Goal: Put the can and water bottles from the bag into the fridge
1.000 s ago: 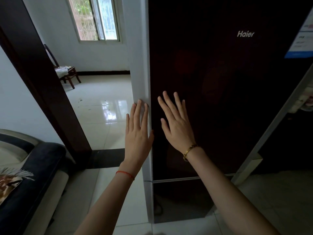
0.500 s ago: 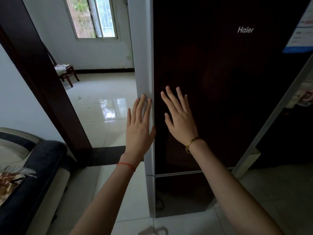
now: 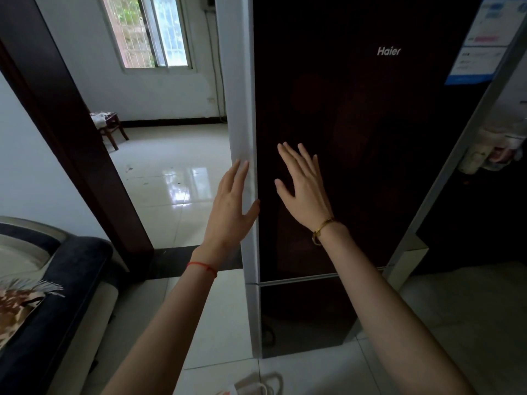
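Note:
A tall dark fridge (image 3: 370,138) with a white side panel stands in front of me, its upper door swung open to the right. My left hand (image 3: 232,206) lies flat with fingers spread against the white left edge of the fridge. My right hand (image 3: 303,186) is spread flat against the dark glossy door, a gold bracelet on its wrist. Neither hand holds anything. A white bag (image 3: 256,386) shows partly at the bottom edge on the floor. No can or bottle is visible.
A dark door frame (image 3: 74,138) stands to the left, with a tiled room, a window and a wooden chair (image 3: 109,128) beyond. A dark sofa (image 3: 42,295) with a patterned cushion fills the lower left. Items sit in the door shelf (image 3: 499,149) at right.
My view has shifted left and slightly closer to the fridge. Both hands stay flat on it, the left one now more on the white side edge.

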Demonstrator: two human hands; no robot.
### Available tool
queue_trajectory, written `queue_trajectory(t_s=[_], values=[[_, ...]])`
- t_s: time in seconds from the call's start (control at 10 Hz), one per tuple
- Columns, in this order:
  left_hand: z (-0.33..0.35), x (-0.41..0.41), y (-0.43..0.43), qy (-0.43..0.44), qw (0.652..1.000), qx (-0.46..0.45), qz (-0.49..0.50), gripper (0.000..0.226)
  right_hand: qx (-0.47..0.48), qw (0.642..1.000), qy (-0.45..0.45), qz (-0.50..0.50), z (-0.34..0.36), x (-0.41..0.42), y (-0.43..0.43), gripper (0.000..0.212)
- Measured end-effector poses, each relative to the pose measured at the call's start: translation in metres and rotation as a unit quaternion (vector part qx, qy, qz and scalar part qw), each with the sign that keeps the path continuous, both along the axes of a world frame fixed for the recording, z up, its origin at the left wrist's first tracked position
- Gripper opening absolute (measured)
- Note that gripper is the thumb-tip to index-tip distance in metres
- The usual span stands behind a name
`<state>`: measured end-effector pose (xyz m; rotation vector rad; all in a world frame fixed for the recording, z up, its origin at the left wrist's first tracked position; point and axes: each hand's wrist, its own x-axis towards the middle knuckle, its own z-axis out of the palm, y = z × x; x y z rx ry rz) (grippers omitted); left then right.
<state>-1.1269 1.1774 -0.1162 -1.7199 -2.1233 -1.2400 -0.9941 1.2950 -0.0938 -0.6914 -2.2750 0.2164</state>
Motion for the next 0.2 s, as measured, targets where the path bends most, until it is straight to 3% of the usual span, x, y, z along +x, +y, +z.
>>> queue_trajectory(t_s=[0.2], values=[[0.0, -0.003, -0.031, -0.016, 0.999, -0.004, -0.027, 0.072, -0.059, 0.998, 0.032, -0.009, -0.014, 0.024, -0.021, 0.059]])
